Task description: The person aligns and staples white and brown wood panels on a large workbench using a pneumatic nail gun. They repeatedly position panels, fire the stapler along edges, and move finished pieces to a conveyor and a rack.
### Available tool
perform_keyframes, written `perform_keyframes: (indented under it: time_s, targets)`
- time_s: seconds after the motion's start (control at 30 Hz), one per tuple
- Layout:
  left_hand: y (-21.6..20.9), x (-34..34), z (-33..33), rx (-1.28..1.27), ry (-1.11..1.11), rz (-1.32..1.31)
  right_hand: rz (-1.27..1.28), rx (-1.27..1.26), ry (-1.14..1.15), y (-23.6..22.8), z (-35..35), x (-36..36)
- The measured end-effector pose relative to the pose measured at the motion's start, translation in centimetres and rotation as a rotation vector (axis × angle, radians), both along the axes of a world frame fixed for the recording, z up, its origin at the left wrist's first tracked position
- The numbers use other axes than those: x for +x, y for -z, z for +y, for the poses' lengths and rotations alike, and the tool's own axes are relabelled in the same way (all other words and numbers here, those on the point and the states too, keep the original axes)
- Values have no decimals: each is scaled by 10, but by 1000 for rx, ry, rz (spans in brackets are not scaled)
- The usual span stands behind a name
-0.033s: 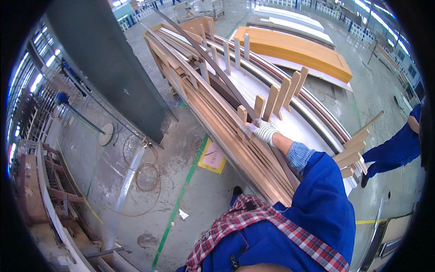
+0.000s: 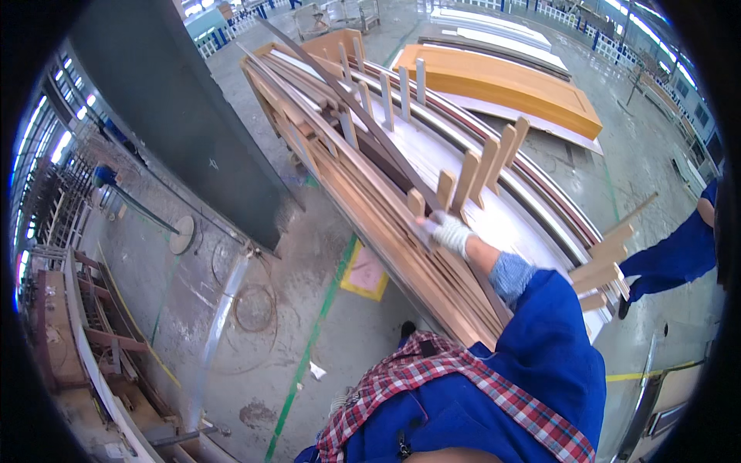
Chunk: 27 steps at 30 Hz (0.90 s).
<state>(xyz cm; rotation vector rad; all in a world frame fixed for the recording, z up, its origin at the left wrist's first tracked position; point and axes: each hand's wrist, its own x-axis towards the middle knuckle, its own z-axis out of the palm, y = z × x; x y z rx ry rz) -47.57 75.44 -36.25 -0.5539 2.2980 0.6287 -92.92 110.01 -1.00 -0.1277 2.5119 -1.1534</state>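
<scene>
My right hand [image 2: 454, 234], in a white knitted glove, is closed around a long dark brown strip [image 2: 328, 77]. Its fingers are slightly blurred. The strip slants across a long wooden rack [image 2: 328, 181] full of light and brown strips. Close by the fingers stand several upright wooden pegs [image 2: 468, 177]. At the left edge of my checked apron [image 2: 386, 378] shows a small pale patch, perhaps my left hand [image 2: 338, 400] in its glove; no fingers can be made out there.
A dark steel column [image 2: 177, 123] rises left of the rack. Orange panels [image 2: 502, 85] lie beyond it. A person in blue [image 2: 671, 251] stands at the right. A coiled cable [image 2: 253, 307] and a yellow-edged sheet [image 2: 364, 272] are on the floor.
My right hand has come slightly nearer to me along the strip and looks more blurred. The view has shifted a little; a pale patch now shows beside the apron.
</scene>
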Motion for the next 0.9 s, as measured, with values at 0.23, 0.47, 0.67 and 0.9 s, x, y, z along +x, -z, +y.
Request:
perform_keyframes:
  time_s: [0.23, 0.47, 0.67, 0.9]
  targets:
    - [-216, -277, 17, 1, -56, 179, -24, 112, 23, 2, -41, -10]
    - [-323, -459, 73, 405, 480, 1278, 19, 250, 71, -5, -43, 10]
    - [-378, -558, 114, 461, 1249, 1376, -68, -3, 506, -16, -33, 49]
    - [-375, -581, 135, 264, 1515, 631, 290, 317, 588, -16, -62, 53]
